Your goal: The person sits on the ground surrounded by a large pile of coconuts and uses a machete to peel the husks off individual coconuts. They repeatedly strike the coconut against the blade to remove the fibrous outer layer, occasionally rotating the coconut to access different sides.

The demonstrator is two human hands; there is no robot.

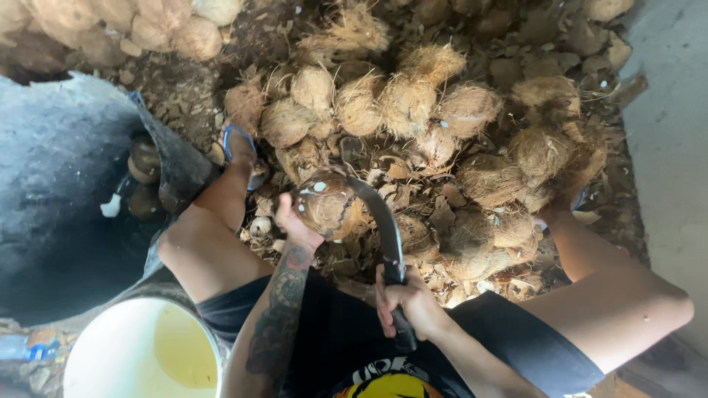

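My left hand [293,223] holds a husked brown coconut [328,205] up in front of me, with small white spots showing on its top. A long curved dark knife [385,225] is gripped by its handle in my right hand [410,302]. The blade arcs up and over the right side of the coconut and touches it near the top. My bare knees spread to either side, and my left foot wears a blue sandal [237,141].
A heap of fibrous husked coconuts [413,103] lies ahead among husk chips. A white bucket [110,354] with yellowish liquid stands at lower left. A large dark sack [66,184] holds coconut pieces on the left. A pale concrete wall [671,133] runs along the right.
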